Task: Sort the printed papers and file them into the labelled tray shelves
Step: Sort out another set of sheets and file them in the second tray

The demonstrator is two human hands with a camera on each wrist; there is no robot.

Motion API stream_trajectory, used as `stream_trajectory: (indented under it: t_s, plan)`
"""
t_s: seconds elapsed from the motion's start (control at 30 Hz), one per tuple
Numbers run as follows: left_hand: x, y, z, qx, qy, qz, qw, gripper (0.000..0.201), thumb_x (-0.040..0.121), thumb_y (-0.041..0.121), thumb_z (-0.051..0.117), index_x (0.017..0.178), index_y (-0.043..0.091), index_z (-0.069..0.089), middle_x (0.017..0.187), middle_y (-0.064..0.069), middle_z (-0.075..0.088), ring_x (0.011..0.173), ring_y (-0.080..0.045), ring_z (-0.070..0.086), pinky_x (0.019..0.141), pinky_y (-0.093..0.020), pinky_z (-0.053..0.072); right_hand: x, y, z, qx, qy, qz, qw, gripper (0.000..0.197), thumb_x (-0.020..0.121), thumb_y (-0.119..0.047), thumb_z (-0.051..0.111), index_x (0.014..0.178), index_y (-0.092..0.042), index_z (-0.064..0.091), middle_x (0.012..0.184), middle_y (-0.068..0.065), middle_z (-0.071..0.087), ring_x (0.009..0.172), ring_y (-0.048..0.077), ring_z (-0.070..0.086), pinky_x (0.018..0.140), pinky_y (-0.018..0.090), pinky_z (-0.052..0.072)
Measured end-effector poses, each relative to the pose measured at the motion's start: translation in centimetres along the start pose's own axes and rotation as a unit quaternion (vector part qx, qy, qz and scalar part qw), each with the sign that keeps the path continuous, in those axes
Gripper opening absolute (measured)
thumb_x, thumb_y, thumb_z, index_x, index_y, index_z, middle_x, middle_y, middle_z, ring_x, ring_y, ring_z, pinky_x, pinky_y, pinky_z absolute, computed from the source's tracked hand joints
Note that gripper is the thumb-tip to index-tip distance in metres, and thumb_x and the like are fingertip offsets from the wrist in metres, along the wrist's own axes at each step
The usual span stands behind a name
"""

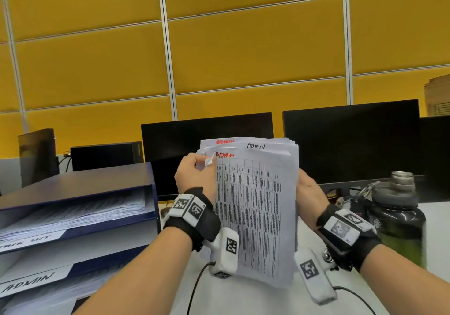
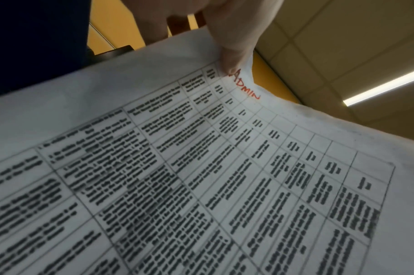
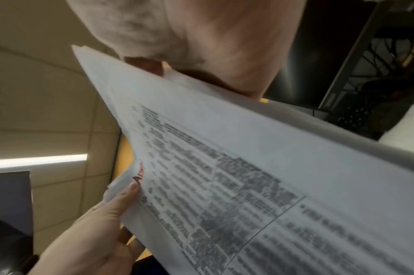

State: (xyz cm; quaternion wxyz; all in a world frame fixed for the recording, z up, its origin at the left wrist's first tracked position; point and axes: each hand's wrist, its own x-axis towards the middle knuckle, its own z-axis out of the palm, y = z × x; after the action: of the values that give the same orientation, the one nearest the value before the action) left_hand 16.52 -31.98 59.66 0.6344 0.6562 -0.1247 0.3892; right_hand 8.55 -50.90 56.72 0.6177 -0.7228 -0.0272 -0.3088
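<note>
I hold a stack of printed papers upright over the desk; the front sheet carries a table and "ADMIN" in red at its top left. My left hand pinches the top left corner of the front sheets, thumb on the red word. My right hand grips the stack's right edge, fingers behind it. The same stack fills the right wrist view. The blue tray shelves stand at the left, with labels; the lower one reads "ADMIN". Papers lie in the upper shelf.
Two dark monitors stand behind the papers. A dark water bottle sits right of my right wrist, with small clutter behind it. A small black computer box is behind the trays. Yellow partition panels close off the back.
</note>
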Motion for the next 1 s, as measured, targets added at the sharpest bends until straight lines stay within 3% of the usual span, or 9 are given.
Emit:
stream_trajectory:
  t_s: [0.1,0.23,0.3,0.37,0.43,0.5,0.7,0.87,1.0]
  plan:
    - [-1.1,-0.8,-0.1,0.037,0.005,0.004,0.999,0.02,0.081,0.033,0.071,0.07,0.021,0.06,0.083,0.004,0.062,0.077,-0.017,0.059,0.066,-0.03,0.051,-1.0,0.8,0.8,0.134,-0.056,0.06,0.988,0.052,0.084,-0.06,0.048,0.102,-0.013,0.061,0.09,0.01,0.065,0.079,0.027,0.064,0.079,0.042,0.054]
    - [-1.7,-1.8,-0.8,0.035,0.016,-0.007,0.999,0.017,0.081,0.028,0.072,0.073,0.018,0.06,0.082,0.002,0.061,0.076,-0.019,0.06,0.064,-0.032,0.053,-1.5,2.6,1.1,0.129,-0.076,0.022,0.988,0.096,0.051,-0.087,0.054,0.116,-0.018,0.058,0.105,0.009,0.069,0.093,0.027,0.069,0.074,0.039,0.057]
    - [-1.8,-1.5,-1.2,0.025,0.004,-0.011,1.0,0.019,0.084,0.028,0.069,0.079,0.016,0.056,0.077,0.004,0.057,0.069,-0.012,0.056,0.056,-0.019,0.047,-1.5,2.6,1.0,0.123,-0.062,0.001,0.991,0.089,0.056,-0.078,0.064,0.119,-0.016,0.053,0.108,0.009,0.068,0.094,0.024,0.068,0.074,0.038,0.057]
    - [-2.1,-1.0,-1.8,0.017,-0.022,-0.026,0.999,0.024,0.085,0.028,0.067,0.09,0.015,0.047,0.077,0.007,0.051,0.065,-0.005,0.05,0.049,-0.009,0.038,-1.5,2.3,1.1,0.047,-0.035,-0.008,0.998,0.063,0.072,-0.047,0.073,0.121,-0.018,0.047,0.112,0.006,0.064,0.095,0.02,0.066,0.077,0.036,0.057]
    - [-2.3,-1.0,-2.3,0.003,-0.064,-0.044,0.997,0.039,0.083,0.028,0.07,0.1,0.017,0.038,0.086,0.005,0.051,0.073,-0.009,0.055,0.055,-0.015,0.042,-1.4,2.4,1.3,-0.037,0.015,-0.01,0.999,0.05,0.083,-0.014,0.068,0.125,-0.016,0.042,0.107,-0.002,0.06,0.094,0.012,0.061,0.073,0.027,0.052]
    - [-2.3,-1.4,-2.8,-0.013,-0.104,-0.067,0.992,0.05,0.081,0.029,0.073,0.11,0.019,0.032,0.1,0.0,0.054,0.087,-0.015,0.06,0.065,-0.023,0.049,-1.5,2.3,1.5,-0.041,0.052,-0.003,0.998,0.054,0.084,-0.001,0.064,0.129,-0.015,0.037,0.103,-0.005,0.056,0.093,0.011,0.057,0.069,0.021,0.047]
    - [-2.0,-1.7,-4.0,-0.026,-0.161,-0.094,0.982,0.058,0.085,0.029,0.068,0.127,0.02,0.029,0.116,-0.005,0.053,0.099,-0.021,0.061,0.082,-0.036,0.054,-2.0,1.6,2.1,-0.063,0.011,-0.009,0.998,0.049,0.083,0.007,0.058,0.12,-0.019,0.039,0.098,-0.008,0.055,0.087,0.008,0.058,0.058,0.017,0.044]
    - [-2.3,-0.6,-3.5,-0.028,-0.146,-0.055,0.987,0.034,0.094,0.016,0.055,0.115,0.022,0.029,0.103,-0.004,0.052,0.08,-0.01,0.056,0.059,-0.02,0.045,-2.9,1.0,2.7,-0.079,0.02,-0.051,0.995,0.042,0.087,0.008,0.052,0.116,-0.02,0.042,0.097,-0.009,0.056,0.084,0.004,0.059,0.052,0.015,0.05]
    - [-2.7,-0.2,-2.9,-0.026,-0.135,-0.07,0.988,0.033,0.095,0.012,0.05,0.114,0.022,0.025,0.095,-0.001,0.049,0.077,-0.014,0.056,0.062,-0.027,0.049,-2.6,1.1,2.9,-0.082,0.033,-0.045,0.995,0.048,0.083,0.008,0.053,0.117,-0.022,0.038,0.1,-0.004,0.056,0.088,0.011,0.06,0.063,0.024,0.052]
